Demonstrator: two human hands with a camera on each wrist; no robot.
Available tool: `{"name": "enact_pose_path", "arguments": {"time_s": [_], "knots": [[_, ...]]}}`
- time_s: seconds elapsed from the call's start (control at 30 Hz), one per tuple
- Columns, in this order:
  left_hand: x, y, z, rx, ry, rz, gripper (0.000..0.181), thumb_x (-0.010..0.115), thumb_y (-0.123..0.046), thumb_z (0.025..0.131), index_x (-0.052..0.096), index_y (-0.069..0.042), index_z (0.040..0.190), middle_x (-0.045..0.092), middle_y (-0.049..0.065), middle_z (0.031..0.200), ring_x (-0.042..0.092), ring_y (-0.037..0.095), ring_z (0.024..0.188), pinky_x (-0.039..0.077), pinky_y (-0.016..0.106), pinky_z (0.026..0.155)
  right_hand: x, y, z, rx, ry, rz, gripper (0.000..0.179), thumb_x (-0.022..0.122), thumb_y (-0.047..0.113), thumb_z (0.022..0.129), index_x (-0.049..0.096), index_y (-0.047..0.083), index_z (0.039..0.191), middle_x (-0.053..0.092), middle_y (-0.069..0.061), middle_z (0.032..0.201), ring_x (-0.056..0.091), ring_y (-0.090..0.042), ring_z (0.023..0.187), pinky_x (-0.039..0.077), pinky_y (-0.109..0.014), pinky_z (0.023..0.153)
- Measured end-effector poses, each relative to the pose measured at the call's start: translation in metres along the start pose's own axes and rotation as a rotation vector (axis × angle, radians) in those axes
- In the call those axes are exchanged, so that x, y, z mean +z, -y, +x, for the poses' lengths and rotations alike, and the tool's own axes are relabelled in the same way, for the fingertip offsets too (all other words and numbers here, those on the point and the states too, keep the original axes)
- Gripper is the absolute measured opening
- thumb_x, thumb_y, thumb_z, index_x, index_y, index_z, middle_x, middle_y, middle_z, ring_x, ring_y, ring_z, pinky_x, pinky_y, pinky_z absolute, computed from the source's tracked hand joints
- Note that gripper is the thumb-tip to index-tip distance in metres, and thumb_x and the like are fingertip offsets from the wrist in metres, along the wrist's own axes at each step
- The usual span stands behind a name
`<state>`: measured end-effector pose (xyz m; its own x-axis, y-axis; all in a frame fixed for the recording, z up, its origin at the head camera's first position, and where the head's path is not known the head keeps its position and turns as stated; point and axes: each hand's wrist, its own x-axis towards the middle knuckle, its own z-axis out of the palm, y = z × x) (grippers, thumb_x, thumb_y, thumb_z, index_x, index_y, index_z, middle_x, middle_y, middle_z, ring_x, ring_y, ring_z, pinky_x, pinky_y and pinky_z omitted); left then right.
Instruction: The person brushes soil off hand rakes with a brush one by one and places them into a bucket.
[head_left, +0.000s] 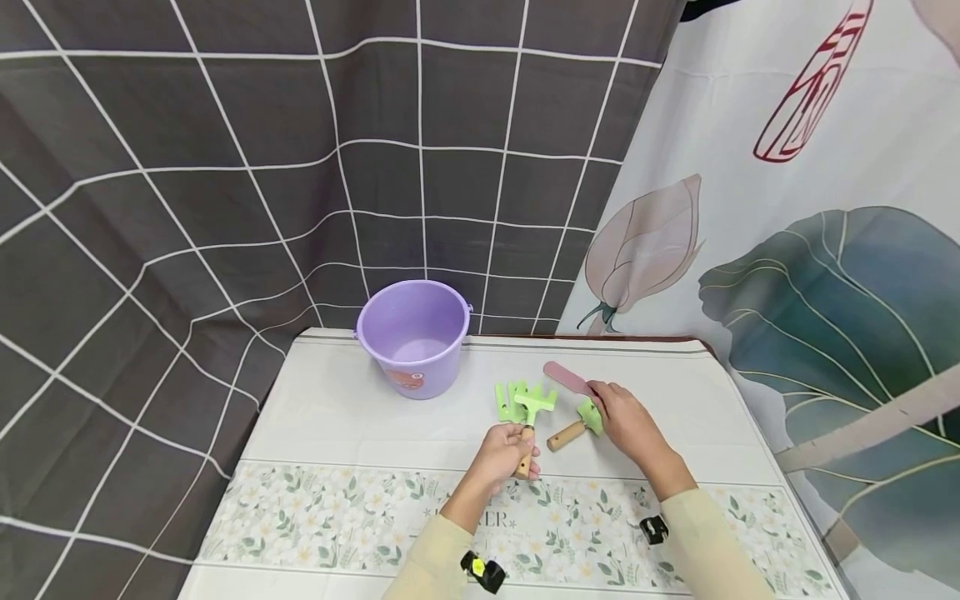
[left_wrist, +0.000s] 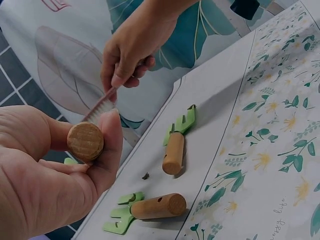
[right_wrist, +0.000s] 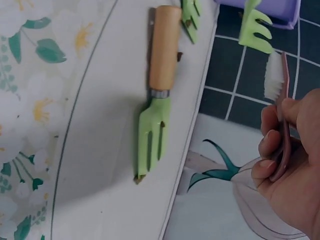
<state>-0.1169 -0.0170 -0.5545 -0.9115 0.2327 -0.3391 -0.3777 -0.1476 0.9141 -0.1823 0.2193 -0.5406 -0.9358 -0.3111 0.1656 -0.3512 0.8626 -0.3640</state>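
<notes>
My left hand grips the wooden handle of a small garden rake, its green toothed head pointing away from me. In the left wrist view the round end of that rake's handle shows between thumb and fingers. My right hand holds a pink brush; its white bristles face the green rake head in the right wrist view, apart from it. Two more green-headed tools with wooden handles lie on the table: a fork near my right hand and another toothed tool behind the held rake.
A purple bucket stands at the table's back left. The white table has a flowered band along its front. Dark specks lie on the tabletop. Grid-patterned and leaf-printed curtains hang behind and at the right.
</notes>
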Motion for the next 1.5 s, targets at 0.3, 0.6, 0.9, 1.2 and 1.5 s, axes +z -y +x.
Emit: {"name": "enact_pose_path", "arguments": {"time_s": [0.3, 0.6, 0.9, 1.2, 1.5], "knots": [[0.0, 0.0, 0.001, -0.009, 0.004, -0.009, 0.049, 0.051, -0.004, 0.106, 0.036, 0.02, 0.146, 0.064, 0.029, 0.11, 0.063, 0.012, 0.062, 0.063, 0.026, 0.06, 0.004, 0.023, -0.002, -0.075, 0.017, 0.005, 0.027, 0.056, 0.013, 0.107, 0.064, 0.002, 0.13, 0.07, -0.014, 0.111, 0.068, -0.033, 0.107, 0.059, -0.051, 0.091], [0.003, 0.001, 0.001, 0.004, 0.028, 0.0, 0.052, 0.051, -0.006, 0.107, 0.032, 0.022, 0.147, 0.065, 0.026, 0.107, 0.064, 0.012, 0.061, 0.064, 0.027, 0.061, 0.014, 0.041, -0.003, -0.258, -0.138, -0.173, 0.026, 0.068, 0.013, 0.1, 0.07, 0.004, 0.124, 0.069, -0.009, 0.091, 0.067, -0.026, 0.081, 0.06, -0.039, 0.066], [0.006, 0.001, -0.001, -0.004, 0.033, -0.001, 0.054, 0.052, -0.007, 0.107, 0.031, 0.02, 0.149, 0.065, 0.022, 0.105, 0.065, 0.013, 0.063, 0.064, 0.026, 0.063, 0.02, 0.037, -0.002, -0.386, -0.282, -0.369, 0.04, 0.082, 0.002, 0.082, 0.071, 0.004, 0.121, 0.066, -0.009, 0.084, 0.058, -0.025, 0.07, 0.048, -0.035, 0.052], [0.007, 0.002, -0.001, -0.002, 0.042, -0.021, 0.049, 0.052, -0.005, 0.106, 0.036, 0.021, 0.145, 0.065, 0.02, 0.1, 0.064, 0.012, 0.06, 0.064, 0.028, 0.062, 0.007, 0.035, 0.006, -0.272, -0.314, -0.309, 0.029, 0.074, 0.007, 0.094, 0.07, 0.002, 0.123, 0.066, -0.012, 0.083, 0.059, -0.029, 0.071, 0.05, -0.04, 0.054], [0.006, -0.001, -0.001, -0.006, 0.031, -0.012, 0.053, 0.053, -0.006, 0.106, 0.033, 0.021, 0.147, 0.065, 0.017, 0.099, 0.064, 0.012, 0.06, 0.064, 0.029, 0.062, 0.015, 0.04, -0.005, -0.299, -0.254, -0.247, 0.029, 0.076, 0.01, 0.094, 0.072, 0.003, 0.121, 0.065, -0.007, 0.08, 0.059, -0.023, 0.069, 0.049, -0.034, 0.054]]}}
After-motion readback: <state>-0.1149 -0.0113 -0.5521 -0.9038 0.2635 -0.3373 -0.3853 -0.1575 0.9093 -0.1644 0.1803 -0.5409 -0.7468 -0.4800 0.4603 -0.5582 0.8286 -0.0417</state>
